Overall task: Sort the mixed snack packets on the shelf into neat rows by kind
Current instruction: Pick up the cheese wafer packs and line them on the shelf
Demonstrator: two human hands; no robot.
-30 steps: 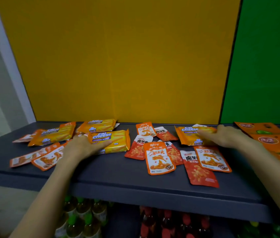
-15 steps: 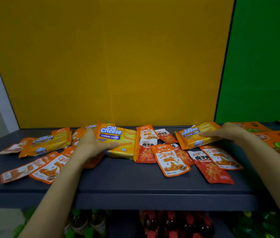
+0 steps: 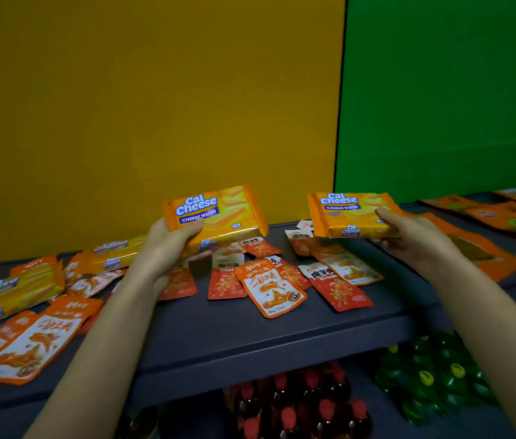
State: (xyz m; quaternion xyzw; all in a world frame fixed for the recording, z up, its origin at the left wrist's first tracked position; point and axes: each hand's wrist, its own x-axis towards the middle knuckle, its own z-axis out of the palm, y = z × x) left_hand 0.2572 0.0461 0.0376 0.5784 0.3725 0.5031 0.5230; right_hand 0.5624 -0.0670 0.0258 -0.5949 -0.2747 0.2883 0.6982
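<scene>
Both wafer packs are up off the shelf (image 3: 250, 337) now; half a second ago they lay flat on it under the hands.

Nearest me, below the shelf edge, stand bottles (image 3: 298, 403) (red caps, with green ones to the right), no part of this job. On the shelf front, sachets (image 3: 274, 291) in orange and red lie scattered and overlapping, several kinds mixed, with more of them at the left end (image 3: 25, 343).

Above them the left hand (image 3: 168, 248) grips the left pack (image 3: 218, 213) by its lower left end, thumb across the face and fingers curled beneath. The right hand (image 3: 415, 239) holds the right pack (image 3: 350, 213) the same way at its right end. Both packs hang clear of the shelf, tilted face-up.

Further back on the left, more wafer packs (image 3: 6, 293) lie in a loose heap, and flat orange packs (image 3: 485, 248) run along the right. Behind is the wall (image 3: 155, 106).

I'd say the sorting has barely begun: no row is formed, the two lifted packs have yet to join the others, and every sachet is left to separate.
</scene>
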